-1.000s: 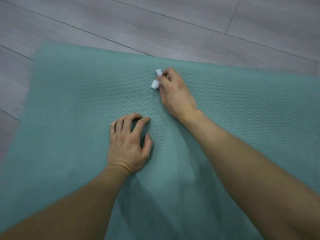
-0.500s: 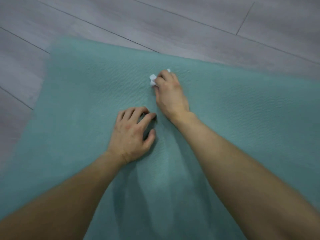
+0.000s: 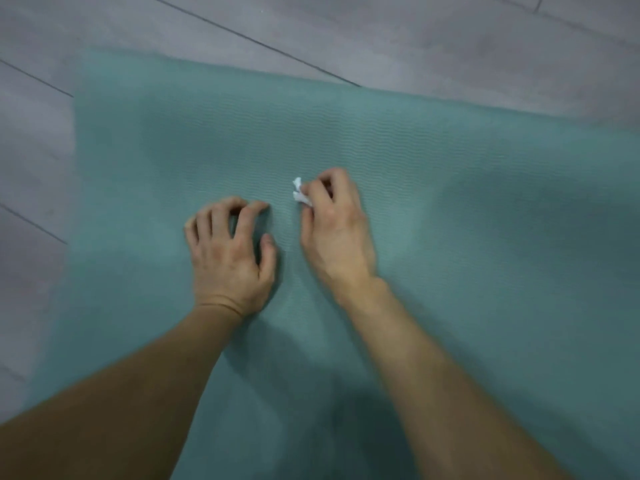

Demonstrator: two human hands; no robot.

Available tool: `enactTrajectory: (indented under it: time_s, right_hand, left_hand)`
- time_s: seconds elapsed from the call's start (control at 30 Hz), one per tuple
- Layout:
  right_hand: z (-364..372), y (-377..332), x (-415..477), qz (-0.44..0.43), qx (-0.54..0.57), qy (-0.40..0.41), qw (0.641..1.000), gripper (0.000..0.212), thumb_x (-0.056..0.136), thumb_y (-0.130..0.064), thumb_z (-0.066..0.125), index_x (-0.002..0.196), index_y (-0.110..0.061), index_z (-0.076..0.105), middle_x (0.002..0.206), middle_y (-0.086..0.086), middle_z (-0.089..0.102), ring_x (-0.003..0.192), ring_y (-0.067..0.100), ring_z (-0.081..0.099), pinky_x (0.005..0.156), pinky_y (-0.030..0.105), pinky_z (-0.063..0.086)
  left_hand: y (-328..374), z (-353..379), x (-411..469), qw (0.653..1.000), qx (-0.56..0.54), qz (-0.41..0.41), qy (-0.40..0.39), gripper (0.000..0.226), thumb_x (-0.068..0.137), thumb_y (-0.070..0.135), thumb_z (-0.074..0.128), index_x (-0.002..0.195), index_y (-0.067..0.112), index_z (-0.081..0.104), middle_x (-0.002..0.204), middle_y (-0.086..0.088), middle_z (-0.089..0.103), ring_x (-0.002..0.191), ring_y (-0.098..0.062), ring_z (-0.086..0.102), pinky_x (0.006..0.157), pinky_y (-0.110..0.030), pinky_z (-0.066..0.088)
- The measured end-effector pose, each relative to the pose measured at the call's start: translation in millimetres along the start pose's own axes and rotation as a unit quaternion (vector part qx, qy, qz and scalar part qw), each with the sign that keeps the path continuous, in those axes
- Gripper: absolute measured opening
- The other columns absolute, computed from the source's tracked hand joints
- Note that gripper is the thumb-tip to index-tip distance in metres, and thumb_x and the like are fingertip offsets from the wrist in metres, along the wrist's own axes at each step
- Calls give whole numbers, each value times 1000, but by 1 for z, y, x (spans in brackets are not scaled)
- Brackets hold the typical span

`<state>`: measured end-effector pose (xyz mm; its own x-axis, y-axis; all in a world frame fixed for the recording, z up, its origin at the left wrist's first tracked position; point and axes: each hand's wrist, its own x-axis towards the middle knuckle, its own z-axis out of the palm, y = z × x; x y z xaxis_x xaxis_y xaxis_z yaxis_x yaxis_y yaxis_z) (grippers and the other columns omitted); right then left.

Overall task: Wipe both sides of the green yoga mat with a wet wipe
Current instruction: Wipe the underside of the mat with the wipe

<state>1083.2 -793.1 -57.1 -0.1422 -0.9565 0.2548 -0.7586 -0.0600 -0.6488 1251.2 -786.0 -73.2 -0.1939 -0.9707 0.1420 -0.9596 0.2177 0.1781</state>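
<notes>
Down on the floor (image 3: 381, 36), a green yoga mat (image 3: 467, 209) lies flat, one face up, filling most of the view. R hand (image 3: 337, 233) sits near the mat's middle, fingers (image 3: 320, 195) curled tight round a small balled-up white wet wipe (image 3: 300, 195), pressing it to the mat. L hand (image 3: 228, 258), just beside, holds nothing: digits arched, tips & thumb braced on the mat. Looks like mid-wipe on the upper face; can't tell how much is covered, any wet marks too blurred to read. Underside prob. left to do, needs a flip. Mat surface is matte, finely ribbed. Grey wood-look planks w/ dark seams; no more of the rm shows.
</notes>
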Motion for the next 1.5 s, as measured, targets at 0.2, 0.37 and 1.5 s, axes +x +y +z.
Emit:
enactTrajectory:
  time_s: [0.2,0.37,1.5]
  right_hand:
    - [-84,70,-8,153,-67,92,982,19,96,0,61,108,-7,75,118,18,54,102,29,58,91,42,53]
    - [-31,10,-20,121,-15,36,992,15,99,-5,66,110,-6,76,107,11,61,99,31,58,91,42,52]
    - [-1,19,-20,-42,-13,28,999,11,94,-2,60,98,-1,70,103,17,59,97,36,57,84,47,50]
  left_hand:
    - [1,-1,1,1000,-8,-5,-21,43,91,33,58,131,18,64,127,-11,53,119,-38,50,106,-55,34]
    - [0,-2,0,999,-3,-6,-31,45,90,32,59,132,17,62,129,-13,51,121,-39,48,107,-57,33]
    - [-5,11,2,997,-43,-19,60,40,91,36,55,124,16,61,122,-11,53,114,-35,49,103,-52,37]
